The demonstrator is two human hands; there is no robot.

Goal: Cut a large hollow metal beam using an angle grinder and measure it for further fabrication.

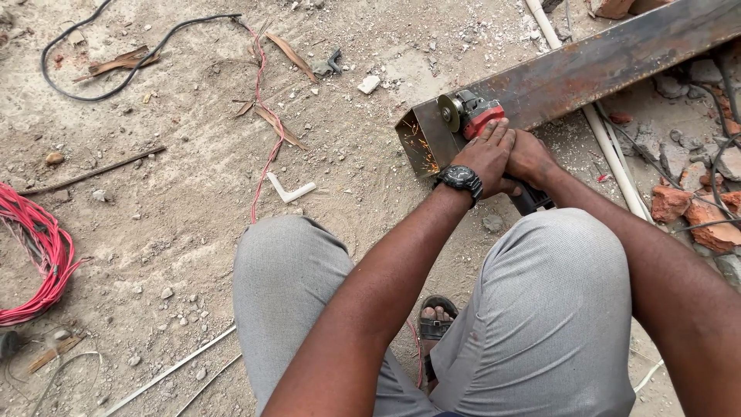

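Both hands (pixel 509 158) clenched over angle grinder (pixel 472 116), body mostly hidden; steel beam (pixel 587 69) cut off.

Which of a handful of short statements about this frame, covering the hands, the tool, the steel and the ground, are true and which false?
1. Both hands hold the red and black angle grinder. True: left hand and right hand grip it together.
2. The grinder's disc meets a wooden plank. False: it meets the rusty rectangular steel tube, with sparks at its open end.
3. A black wristwatch sits on the left wrist. True.
4. The bundle of red wires lies on the tube. False: it lies on the dirt ground at far left.
5. A white plastic pipe elbow lies on the ground. True.
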